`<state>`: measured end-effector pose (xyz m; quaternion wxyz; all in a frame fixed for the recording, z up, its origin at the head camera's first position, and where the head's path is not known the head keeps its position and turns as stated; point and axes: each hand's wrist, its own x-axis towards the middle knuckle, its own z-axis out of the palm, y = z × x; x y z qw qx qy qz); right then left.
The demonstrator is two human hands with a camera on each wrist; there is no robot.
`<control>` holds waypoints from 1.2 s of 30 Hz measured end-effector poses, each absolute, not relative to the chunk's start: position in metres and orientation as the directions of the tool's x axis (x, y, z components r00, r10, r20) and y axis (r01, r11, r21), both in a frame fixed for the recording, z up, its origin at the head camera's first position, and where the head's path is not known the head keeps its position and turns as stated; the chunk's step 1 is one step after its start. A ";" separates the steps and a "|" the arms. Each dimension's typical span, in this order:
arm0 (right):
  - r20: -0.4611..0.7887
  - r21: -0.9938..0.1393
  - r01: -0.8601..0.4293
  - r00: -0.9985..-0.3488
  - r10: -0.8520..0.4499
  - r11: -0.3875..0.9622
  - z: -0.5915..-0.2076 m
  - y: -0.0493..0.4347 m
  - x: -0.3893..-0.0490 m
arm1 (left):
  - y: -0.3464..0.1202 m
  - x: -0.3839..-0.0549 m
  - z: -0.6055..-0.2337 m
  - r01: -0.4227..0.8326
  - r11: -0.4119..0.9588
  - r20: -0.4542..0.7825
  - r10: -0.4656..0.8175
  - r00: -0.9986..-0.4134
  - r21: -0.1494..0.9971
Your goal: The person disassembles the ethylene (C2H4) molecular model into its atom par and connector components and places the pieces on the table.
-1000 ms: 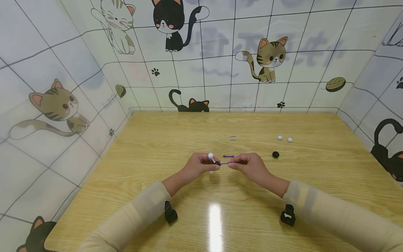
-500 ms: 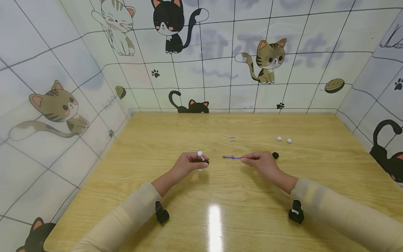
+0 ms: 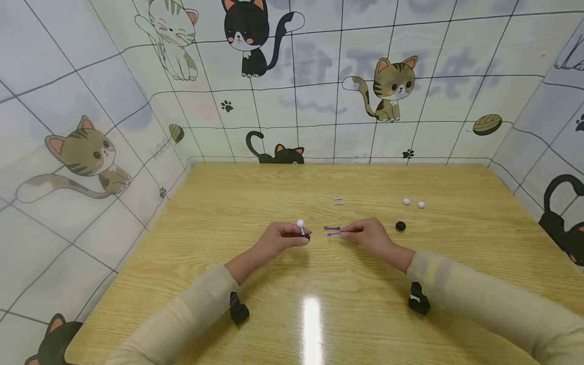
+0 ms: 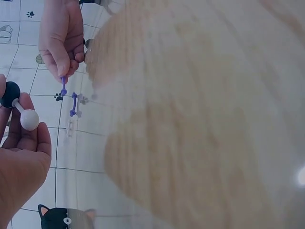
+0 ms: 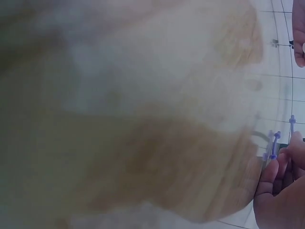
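My left hand (image 3: 277,239) holds a black ball (image 3: 305,237) of a molecular model between thumb and fingers. A white ball (image 3: 300,223) stands up from it on a short white stick, clearest in the left wrist view, where the black ball (image 4: 10,94) lies partly behind the thumb. Across a small gap, my right hand (image 3: 371,237) pinches one end of a purple connector stick (image 3: 333,234), whose free end points left at the black ball. Just behind it a second purple connector (image 3: 332,228) lies on the table; the right wrist view shows this connector (image 5: 275,145) beside the fingers.
Two small pale sticks (image 3: 338,201) lie farther back on the wooden table (image 3: 228,203). To the right are two loose white balls (image 3: 406,202) and another black ball (image 3: 400,226). A cat-patterned cloth wall (image 3: 319,111) borders the table at the back and sides.
A second ago the purple connector's tip met the black ball. The hands then drew apart, the connector staying in my right hand, and have since come partly back toward each other.
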<state>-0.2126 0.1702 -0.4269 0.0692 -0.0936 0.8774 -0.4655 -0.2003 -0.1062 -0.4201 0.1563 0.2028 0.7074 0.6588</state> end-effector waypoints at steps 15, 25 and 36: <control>0.049 -0.764 -0.177 -0.975 -0.217 0.621 -0.443 0.163 -0.223 | -0.100 -0.197 -0.419 0.037 0.027 0.018 0.512 -0.859 0.999; 0.068 -0.754 -0.212 -0.967 -0.247 0.622 -0.443 0.162 -0.224 | -0.100 -0.196 -0.417 0.051 0.027 0.029 0.529 -0.848 0.998; 0.043 -0.750 -0.192 -0.969 -0.243 0.633 -0.434 0.159 -0.221 | -0.099 -0.198 -0.417 0.092 0.059 0.046 0.532 -0.846 0.994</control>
